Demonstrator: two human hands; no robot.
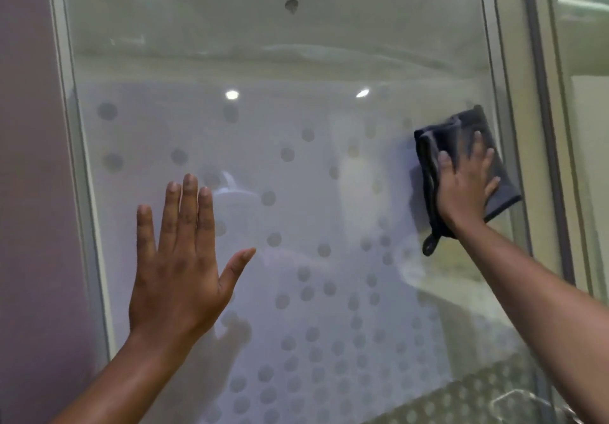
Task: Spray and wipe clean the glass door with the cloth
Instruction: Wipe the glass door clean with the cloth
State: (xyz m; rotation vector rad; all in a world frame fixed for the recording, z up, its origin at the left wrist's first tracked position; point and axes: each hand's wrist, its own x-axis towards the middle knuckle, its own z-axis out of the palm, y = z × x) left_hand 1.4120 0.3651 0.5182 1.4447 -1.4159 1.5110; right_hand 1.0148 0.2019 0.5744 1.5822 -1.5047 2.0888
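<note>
The glass door (280,61) fills the view, with a frosted lower part covered in grey dots. My left hand (179,259) lies flat on the glass at the lower left, fingers spread, holding nothing. My right hand (464,186) presses a folded dark grey cloth (461,133) against the glass near the door's right edge. The cloth's small hanging loop dangles below my wrist. No spray bottle is in view.
A metal frame (514,127) runs down the right side of the pane, with another glass panel (583,127) beyond it. A pale wall (29,193) borders the door on the left. Ceiling lights reflect in the glass.
</note>
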